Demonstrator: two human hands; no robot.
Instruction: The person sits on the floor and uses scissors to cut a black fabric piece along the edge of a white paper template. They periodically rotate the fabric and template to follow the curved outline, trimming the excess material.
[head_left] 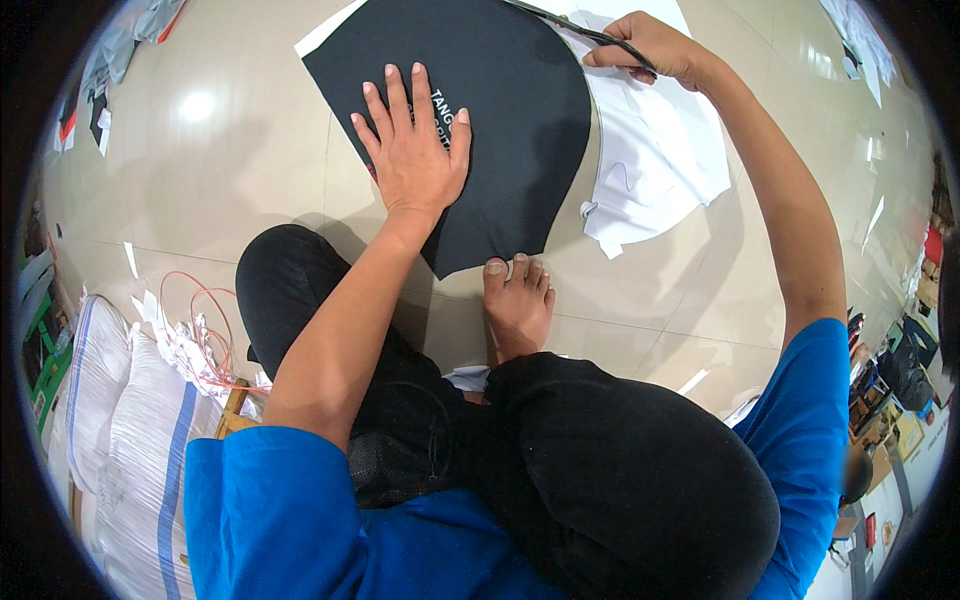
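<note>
A black piece of fabric (520,130) with white lettering lies on the tiled floor over white material. My left hand (420,165) rests flat on it, fingers spread, beside the lettering. At the upper right my right hand (645,50) grips a pair of dark scissors (580,30). Their blades run left along the black piece's upper right edge, and the tips are out of view or hidden. White fabric (655,150) lies creased to the right of the black piece, below my right hand. My bare foot (518,305) touches the lower edge of the black fabric.
White sacks with blue stripes (130,420) stand at the lower left, beside a tangle of orange cord (200,320) and white scraps. Fabric pieces (110,55) lie at the upper left. More white cloth (865,40) is at the upper right. Assorted items (900,370) line the right edge.
</note>
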